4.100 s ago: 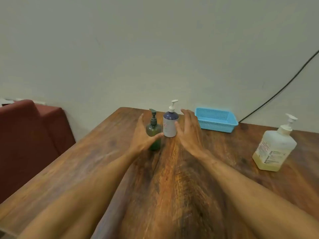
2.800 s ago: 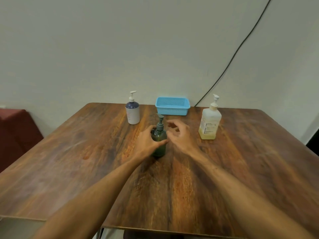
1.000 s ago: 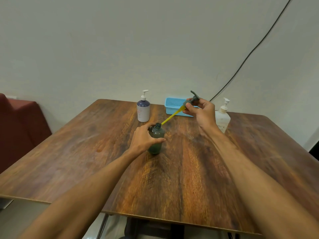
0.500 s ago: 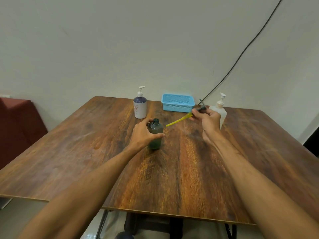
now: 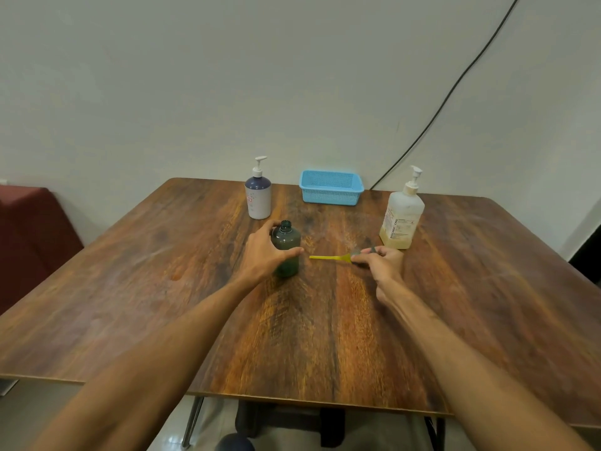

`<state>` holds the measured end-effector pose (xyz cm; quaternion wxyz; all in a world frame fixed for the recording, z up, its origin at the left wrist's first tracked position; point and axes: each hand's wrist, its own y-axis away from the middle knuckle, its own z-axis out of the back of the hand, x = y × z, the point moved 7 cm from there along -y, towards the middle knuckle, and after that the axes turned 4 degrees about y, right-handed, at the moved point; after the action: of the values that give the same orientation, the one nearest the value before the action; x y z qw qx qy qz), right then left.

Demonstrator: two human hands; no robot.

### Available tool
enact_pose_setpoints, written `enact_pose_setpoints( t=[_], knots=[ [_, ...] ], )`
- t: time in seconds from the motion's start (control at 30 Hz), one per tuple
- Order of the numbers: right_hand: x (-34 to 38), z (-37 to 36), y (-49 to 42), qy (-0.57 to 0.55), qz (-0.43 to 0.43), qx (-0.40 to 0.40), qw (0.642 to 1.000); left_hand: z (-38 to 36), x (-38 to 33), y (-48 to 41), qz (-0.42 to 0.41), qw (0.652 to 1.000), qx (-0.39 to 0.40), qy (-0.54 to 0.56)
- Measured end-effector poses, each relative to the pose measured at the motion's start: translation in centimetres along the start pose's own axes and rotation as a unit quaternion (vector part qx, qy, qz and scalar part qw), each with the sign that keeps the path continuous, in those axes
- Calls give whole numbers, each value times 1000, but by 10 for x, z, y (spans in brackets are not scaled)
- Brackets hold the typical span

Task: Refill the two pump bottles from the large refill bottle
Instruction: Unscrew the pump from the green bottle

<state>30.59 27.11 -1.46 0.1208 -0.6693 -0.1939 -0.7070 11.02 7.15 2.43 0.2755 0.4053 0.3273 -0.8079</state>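
Note:
A small dark green bottle (image 5: 287, 245) stands upright mid-table with its neck uncapped. My left hand (image 5: 262, 254) wraps around its left side. The bottle's pump head with its yellow dip tube (image 5: 329, 257) lies low at the table surface, tube pointing left, and my right hand (image 5: 382, 262) is shut on the pump end. A white pump bottle with a dark blue top (image 5: 258, 194) stands behind the green one. The large translucent refill bottle (image 5: 402, 217) with yellowish liquid at its bottom stands at the right, just behind my right hand.
A light blue plastic basket (image 5: 331, 187) sits at the table's far edge by the wall. A black cable (image 5: 445, 102) runs down the wall behind it. A dark red seat (image 5: 29, 236) stands left of the wooden table (image 5: 312, 333).
My right hand pulled the pump with its yellow tube out of the green bottle, then lowered it to the table on the right. My left hand kept holding the bottle.

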Motion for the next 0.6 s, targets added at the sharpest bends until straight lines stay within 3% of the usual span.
enact_pose_setpoints(
  t=[0.33, 0.6],
  knots=[
    [-6, -5, 7, 234, 66, 21, 970, -6, 9, 2, 18, 999, 28, 24],
    [-2, -11, 7, 298, 113, 56, 946, -5, 10, 7, 39, 998, 46, 35]
  ],
)
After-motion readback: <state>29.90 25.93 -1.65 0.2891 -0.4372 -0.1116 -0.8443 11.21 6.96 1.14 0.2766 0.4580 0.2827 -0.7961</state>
